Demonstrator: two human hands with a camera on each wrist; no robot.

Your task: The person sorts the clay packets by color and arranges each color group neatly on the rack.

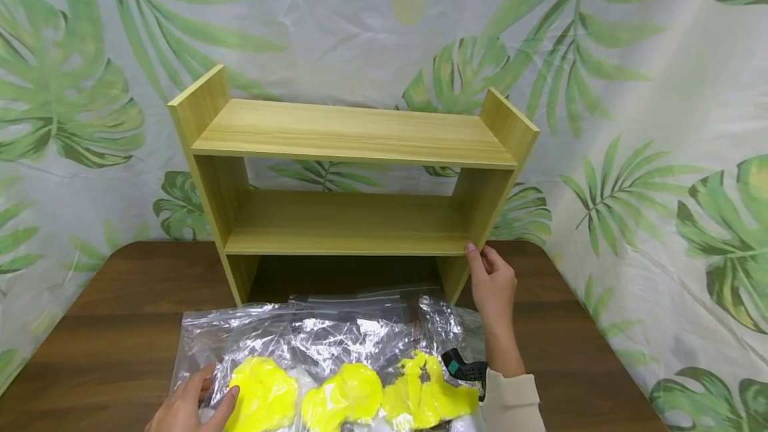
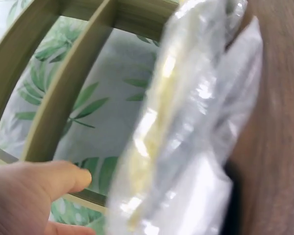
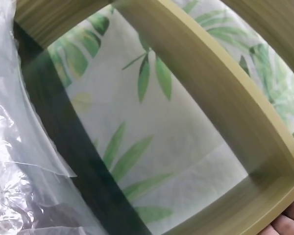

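A hand could pass through the upper opening of the wooden shelf (image 1: 354,131) to the leafy cloth (image 1: 606,52) behind. Plastic bags (image 1: 342,335) lie across the front of the bottom opening, obstructing a low reach, while the right hand (image 1: 495,279) occupies the right side panel (image 1: 478,197).

1. Bright and fairly even in the head view; apparently lit from above; palest at the top of the shelf (image 1: 348,222), duller at its middle level, dark in the space beneath; washed pale toward the right of the patterned cloth (image 1: 714,85);
2. streaked with hard white glare across the plastic bags (image 1: 336,329); reasonably crisp elsewhere;
3. blurred in the left wrist view, plainly on the plastic bags and the table (image 2: 279,122); burnt out at highlights;
4. softly focused in the right wrist view; bowed along the shelf's edges; shiny at lower left.
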